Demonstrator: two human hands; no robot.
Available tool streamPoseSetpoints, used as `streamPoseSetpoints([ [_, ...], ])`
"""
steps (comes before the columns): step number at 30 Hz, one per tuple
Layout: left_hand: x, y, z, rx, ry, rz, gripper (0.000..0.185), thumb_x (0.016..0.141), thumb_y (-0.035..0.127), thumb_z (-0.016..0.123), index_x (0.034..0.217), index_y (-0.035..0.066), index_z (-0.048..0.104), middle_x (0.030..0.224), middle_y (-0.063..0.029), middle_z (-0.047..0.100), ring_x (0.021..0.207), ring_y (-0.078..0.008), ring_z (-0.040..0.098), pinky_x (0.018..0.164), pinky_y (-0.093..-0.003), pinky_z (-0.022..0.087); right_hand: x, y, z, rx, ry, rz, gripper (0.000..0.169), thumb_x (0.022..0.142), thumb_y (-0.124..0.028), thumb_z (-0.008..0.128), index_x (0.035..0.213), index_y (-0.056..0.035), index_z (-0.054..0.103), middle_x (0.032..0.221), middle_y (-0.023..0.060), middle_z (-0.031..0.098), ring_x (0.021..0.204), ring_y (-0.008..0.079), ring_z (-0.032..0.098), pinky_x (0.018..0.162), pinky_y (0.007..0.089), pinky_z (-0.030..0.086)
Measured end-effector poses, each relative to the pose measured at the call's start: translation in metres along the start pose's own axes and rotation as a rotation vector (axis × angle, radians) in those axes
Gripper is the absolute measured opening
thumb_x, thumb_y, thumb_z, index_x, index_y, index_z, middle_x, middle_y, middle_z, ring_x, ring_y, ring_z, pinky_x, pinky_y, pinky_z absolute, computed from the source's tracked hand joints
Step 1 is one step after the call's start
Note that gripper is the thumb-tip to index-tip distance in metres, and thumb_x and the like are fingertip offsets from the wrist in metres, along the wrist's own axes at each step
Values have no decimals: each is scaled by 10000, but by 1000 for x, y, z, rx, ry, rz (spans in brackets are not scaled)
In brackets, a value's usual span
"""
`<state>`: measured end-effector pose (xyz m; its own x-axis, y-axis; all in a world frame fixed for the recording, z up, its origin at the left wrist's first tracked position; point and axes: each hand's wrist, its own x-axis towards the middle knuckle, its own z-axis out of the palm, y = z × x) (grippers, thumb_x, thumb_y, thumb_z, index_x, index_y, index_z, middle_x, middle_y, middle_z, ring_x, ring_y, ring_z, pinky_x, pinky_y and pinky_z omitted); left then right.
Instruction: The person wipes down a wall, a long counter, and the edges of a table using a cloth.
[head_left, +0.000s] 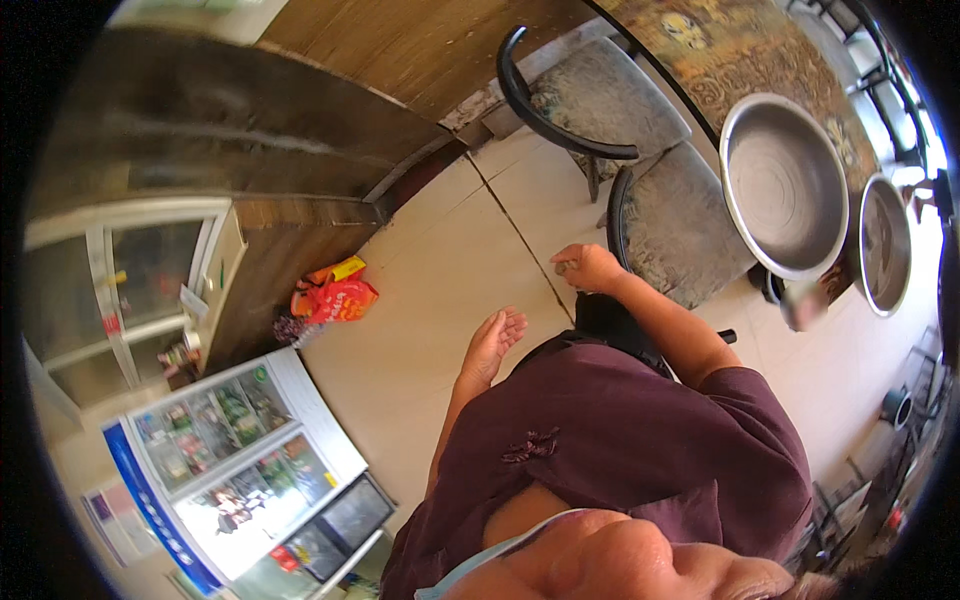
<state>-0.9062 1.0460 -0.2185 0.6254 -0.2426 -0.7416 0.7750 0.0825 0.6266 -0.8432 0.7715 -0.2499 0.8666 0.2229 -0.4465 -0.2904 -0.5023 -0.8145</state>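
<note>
My left hand (495, 341) is held low in front of my body, palm partly turned up and fingers extended, with nothing in it. Beyond it spreads the pale tiled floor (420, 277). My right hand (592, 268) hangs beside the nearer chair (679, 225), its fingers curled. A small dull patch shows at those fingertips, too small to tell whether it is a held object. To the right, a wide metal basin (784, 184) stands at the edge of a patterned table (739, 56). A second metal basin (885, 247) is farther right.
Another worn, upholstered chair (600, 94) with a curved black rail stands by the table. A red plastic bag (341, 300) lies on the floor against the wooden panelling (277, 277). A glass-doored display fridge (315, 409) is at lower left, near a framed window (150, 277).
</note>
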Motion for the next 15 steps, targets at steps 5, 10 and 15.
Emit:
streamPoseSetpoints([
  [5, 75, 55, -17, 112, 110, -72, 390, 1004, 323, 499, 1257, 27, 523, 1150, -132, 629, 1036, -219, 616, 913, -348, 494, 31, 58, -16, -67, -27, 160, 352, 760, -357, 653, 1056, -181, 725, 1002, 131, 702, 925, 331, 658, 852, 400, 519],
  [10, 142, 112, 16, 110, 11, -100, 381, 1004, 316, 505, 1252, 27, 512, 1151, -136, 623, 1066, -220, 607, 928, -351, 489, 35, 62, -45, 153, 59, 283, 447, 838, -491, 625, 1005, -90, 727, 924, 177, 701, 914, 358, 658, 837, 409, 509],
  [15, 210, 160, 42, 238, -79, -139, 381, 998, 325, 521, 1244, 35, 512, 1139, -127, 627, 1044, -211, 612, 912, -343, 494, 49, 80, -48, 429, 251, 382, 626, 889, -580, 548, 950, 25, 698, 876, 231, 681, 879, 370, 658, 818, 424, 491],
])
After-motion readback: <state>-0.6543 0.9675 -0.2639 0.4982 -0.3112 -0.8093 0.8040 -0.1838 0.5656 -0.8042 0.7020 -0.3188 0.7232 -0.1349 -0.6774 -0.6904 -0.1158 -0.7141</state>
